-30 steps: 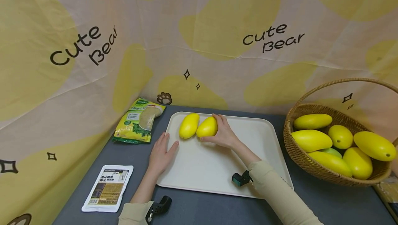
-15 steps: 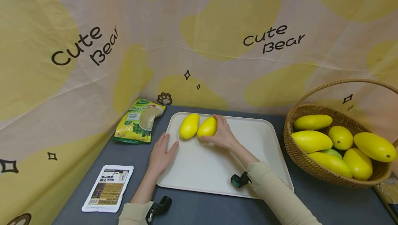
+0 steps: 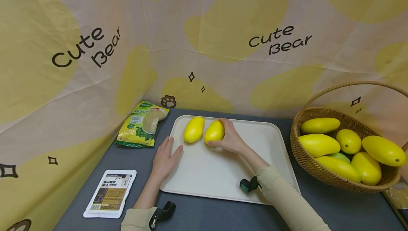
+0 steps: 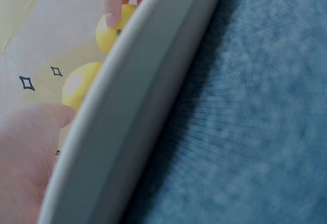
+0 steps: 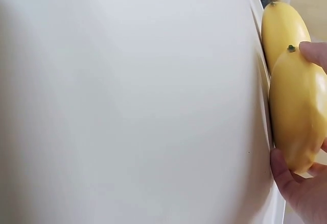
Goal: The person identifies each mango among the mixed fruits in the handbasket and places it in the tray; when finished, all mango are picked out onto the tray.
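In the head view two yellow mangoes lie near the back left of a white tray [image 3: 204,178]. My right hand [image 3: 232,139] holds the right-hand mango [image 3: 213,131], thumb at its near end and fingers at its far end. The right wrist view shows this mango [image 5: 296,106] between thumb and fingers, its small green stem spot facing up the frame. Just left of it lies the other mango [image 3: 193,130], with a narrow strip of tray between them. My left hand [image 3: 163,161] rests on the tray's left rim with fingers extended and thumb spread over the tray.
A wicker basket [image 3: 302,160] with a tall handle stands at the right, holding several yellow mangoes and something green. Left of the tray lie a yellow-green food bag [image 3: 135,128] and a white pouch [image 3: 109,193]. A printed cloth [image 3: 204,46] hangs behind the table.
My right hand has shifted the held mango slightly right, so the gap to the other mango is wider. The left hand stays on the rim.
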### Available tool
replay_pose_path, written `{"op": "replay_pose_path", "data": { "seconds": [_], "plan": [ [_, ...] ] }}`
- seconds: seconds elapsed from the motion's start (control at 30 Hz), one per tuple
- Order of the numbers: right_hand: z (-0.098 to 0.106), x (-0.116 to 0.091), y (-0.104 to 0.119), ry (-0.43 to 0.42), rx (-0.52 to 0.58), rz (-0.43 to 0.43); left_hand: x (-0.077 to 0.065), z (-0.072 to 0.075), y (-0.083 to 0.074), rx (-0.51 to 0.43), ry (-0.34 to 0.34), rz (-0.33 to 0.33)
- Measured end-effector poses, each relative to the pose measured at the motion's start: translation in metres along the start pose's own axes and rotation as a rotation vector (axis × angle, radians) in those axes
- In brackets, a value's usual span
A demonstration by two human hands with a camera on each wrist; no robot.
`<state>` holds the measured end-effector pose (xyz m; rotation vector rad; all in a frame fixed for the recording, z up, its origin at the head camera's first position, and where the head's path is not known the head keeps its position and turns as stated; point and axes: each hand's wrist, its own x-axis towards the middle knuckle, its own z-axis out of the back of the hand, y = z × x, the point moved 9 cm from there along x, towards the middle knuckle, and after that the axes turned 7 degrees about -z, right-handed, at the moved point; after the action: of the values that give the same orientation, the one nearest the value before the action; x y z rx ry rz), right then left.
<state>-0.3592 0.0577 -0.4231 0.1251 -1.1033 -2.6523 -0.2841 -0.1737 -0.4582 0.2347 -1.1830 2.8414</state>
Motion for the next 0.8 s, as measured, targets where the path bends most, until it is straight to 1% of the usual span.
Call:
{"op": "replay_pose_path", "data": {
  "seconds": [0.3, 0.43, 0.5, 0.57, 0.6, 0.67, 0.73, 0.8],
  "plan": [
    [-0.001, -0.001, 0.001, 0.009, 0.006, 0.008, 0.001, 0.000, 0.000, -0.002, -0.002, 0.001],
    [-0.001, -0.001, -0.001, 0.013, 0.003, -0.006, 0.001, -0.001, 0.000, -0.001, 0.000, 0.001],
    [-0.001, -0.001, -0.003, 0.002, -0.005, -0.016, 0.001, -0.002, 0.000, -0.003, 0.000, 0.001],
    [0.003, -0.003, -0.003, -0.032, -0.015, -0.024, 0.001, -0.002, -0.001, -0.002, 0.002, 0.004],
    [0.007, -0.004, -0.003, -0.061, -0.013, -0.024, 0.001, -0.002, -0.001, -0.002, 0.004, 0.005],
    [0.018, -0.009, 0.000, -0.137, 0.027, -0.010, 0.001, -0.002, -0.001, -0.001, 0.007, 0.007],
    [0.033, -0.016, 0.006, -0.226, 0.083, 0.037, 0.000, -0.002, 0.000, 0.001, 0.008, 0.007],
    [0.049, -0.025, 0.013, -0.291, 0.138, 0.091, 0.000, 0.000, 0.000, 0.002, 0.008, 0.007]
  ]
}}
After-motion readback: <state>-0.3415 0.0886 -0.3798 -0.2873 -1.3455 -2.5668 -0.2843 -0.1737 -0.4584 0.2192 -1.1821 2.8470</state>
